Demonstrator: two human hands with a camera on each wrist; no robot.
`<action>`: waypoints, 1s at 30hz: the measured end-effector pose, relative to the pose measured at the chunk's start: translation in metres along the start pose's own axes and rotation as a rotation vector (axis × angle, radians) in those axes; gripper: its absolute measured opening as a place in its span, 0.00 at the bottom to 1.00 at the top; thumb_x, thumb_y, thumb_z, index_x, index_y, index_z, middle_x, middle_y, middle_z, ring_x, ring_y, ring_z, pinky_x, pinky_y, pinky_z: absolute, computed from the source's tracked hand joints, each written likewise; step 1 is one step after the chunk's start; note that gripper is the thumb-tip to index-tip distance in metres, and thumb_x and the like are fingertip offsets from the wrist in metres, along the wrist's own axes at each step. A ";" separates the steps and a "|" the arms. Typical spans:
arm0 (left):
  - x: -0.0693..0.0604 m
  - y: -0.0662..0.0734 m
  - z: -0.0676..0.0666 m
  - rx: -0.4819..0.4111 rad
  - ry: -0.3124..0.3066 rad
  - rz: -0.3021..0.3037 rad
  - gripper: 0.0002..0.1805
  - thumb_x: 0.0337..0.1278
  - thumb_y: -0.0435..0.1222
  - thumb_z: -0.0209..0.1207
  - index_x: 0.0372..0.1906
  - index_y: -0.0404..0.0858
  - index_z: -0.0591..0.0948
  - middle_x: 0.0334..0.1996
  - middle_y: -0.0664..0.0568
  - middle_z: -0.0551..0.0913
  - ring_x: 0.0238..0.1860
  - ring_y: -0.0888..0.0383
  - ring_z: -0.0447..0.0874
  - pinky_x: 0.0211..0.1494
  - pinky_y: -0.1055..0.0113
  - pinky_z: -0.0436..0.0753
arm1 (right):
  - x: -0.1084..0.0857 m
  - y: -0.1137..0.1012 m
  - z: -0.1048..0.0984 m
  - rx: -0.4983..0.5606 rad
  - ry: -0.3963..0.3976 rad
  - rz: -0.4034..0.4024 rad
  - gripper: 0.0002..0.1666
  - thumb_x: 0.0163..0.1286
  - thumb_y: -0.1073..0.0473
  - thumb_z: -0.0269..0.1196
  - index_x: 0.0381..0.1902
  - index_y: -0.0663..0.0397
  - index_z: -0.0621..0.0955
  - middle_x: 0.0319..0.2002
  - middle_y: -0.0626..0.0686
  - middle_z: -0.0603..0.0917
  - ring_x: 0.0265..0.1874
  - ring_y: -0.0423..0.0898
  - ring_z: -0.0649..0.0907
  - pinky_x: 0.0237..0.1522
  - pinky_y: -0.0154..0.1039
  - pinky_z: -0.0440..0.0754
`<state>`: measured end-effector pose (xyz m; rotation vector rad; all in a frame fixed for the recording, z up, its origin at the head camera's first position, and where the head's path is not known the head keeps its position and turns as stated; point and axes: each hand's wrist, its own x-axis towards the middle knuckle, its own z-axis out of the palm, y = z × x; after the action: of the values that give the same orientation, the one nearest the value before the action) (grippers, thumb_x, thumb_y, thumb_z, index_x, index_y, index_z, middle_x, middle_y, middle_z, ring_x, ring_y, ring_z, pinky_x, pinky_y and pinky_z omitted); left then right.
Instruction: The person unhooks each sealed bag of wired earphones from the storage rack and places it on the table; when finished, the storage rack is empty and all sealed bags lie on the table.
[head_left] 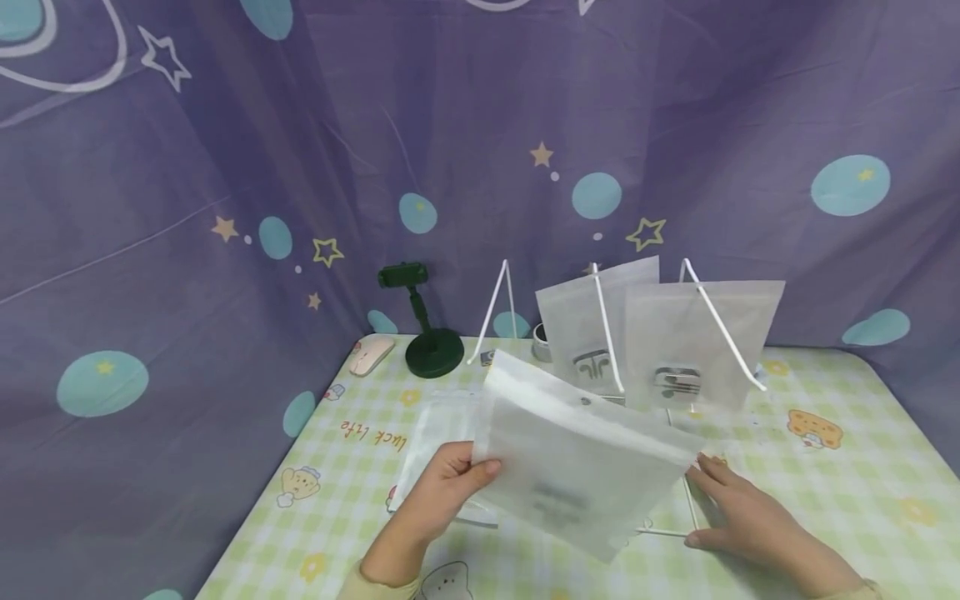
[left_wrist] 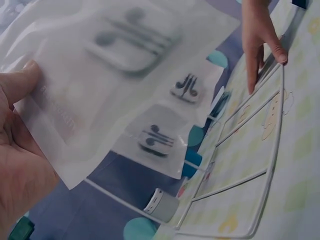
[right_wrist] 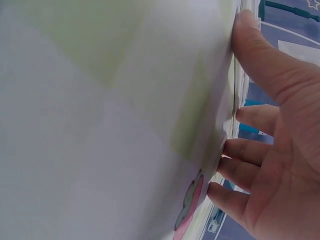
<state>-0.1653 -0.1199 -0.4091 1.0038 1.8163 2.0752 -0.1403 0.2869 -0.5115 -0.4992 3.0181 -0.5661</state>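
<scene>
Held pouch [head_left: 570,479]: frosted white, over the front of the wire rack [head_left: 724,329]; a blurred earphone shape shows through, and faint print on it is too dim to read in full.
Left hand [head_left: 442,492]: its grip pinches the pouch's left edge between thumb and fingers.
Right hand [head_left: 757,521]: grip wide, fingertips down at the rack's near right corner.
Racked pouches [head_left: 701,333]: two, standing between the rack's wires.
Flat pouch [head_left: 435,437]: left of the rack.
Bench cloth [head_left: 247,550]: "luck life" in red, left of the rack.
Green stand [head_left: 433,353]: beyond the rack's left side.
</scene>
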 end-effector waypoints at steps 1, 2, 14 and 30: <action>-0.002 0.002 -0.003 -0.012 -0.002 0.011 0.10 0.70 0.30 0.52 0.44 0.35 0.85 0.43 0.58 0.87 0.43 0.63 0.84 0.44 0.69 0.82 | 0.000 0.000 0.000 0.006 -0.008 0.000 0.59 0.43 0.29 0.71 0.64 0.63 0.73 0.65 0.73 0.67 0.61 0.73 0.69 0.52 0.65 0.74; -0.004 0.004 -0.006 -0.022 -0.003 0.025 0.12 0.70 0.29 0.51 0.45 0.40 0.85 0.44 0.58 0.87 0.44 0.62 0.84 0.45 0.68 0.82 | -0.001 0.000 0.000 0.010 -0.011 -0.002 0.60 0.43 0.29 0.71 0.66 0.62 0.72 0.66 0.73 0.66 0.61 0.73 0.69 0.52 0.65 0.74; -0.029 0.034 -0.056 -0.151 0.038 0.252 0.18 0.75 0.29 0.43 0.54 0.42 0.82 0.54 0.54 0.83 0.55 0.59 0.79 0.58 0.65 0.76 | 0.002 0.001 -0.003 0.006 -0.023 0.003 0.62 0.43 0.27 0.70 0.68 0.60 0.70 0.66 0.73 0.65 0.61 0.74 0.68 0.52 0.66 0.73; -0.082 0.026 -0.160 -0.272 0.445 0.165 0.20 0.75 0.25 0.38 0.49 0.36 0.82 0.44 0.50 0.85 0.45 0.58 0.84 0.47 0.69 0.81 | 0.001 0.001 0.000 0.027 -0.009 0.011 0.62 0.43 0.27 0.70 0.68 0.60 0.70 0.66 0.73 0.65 0.62 0.74 0.67 0.54 0.67 0.71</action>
<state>-0.1939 -0.2991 -0.4150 0.6785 1.5974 2.7318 -0.1411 0.2873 -0.5120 -0.4824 2.9988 -0.6014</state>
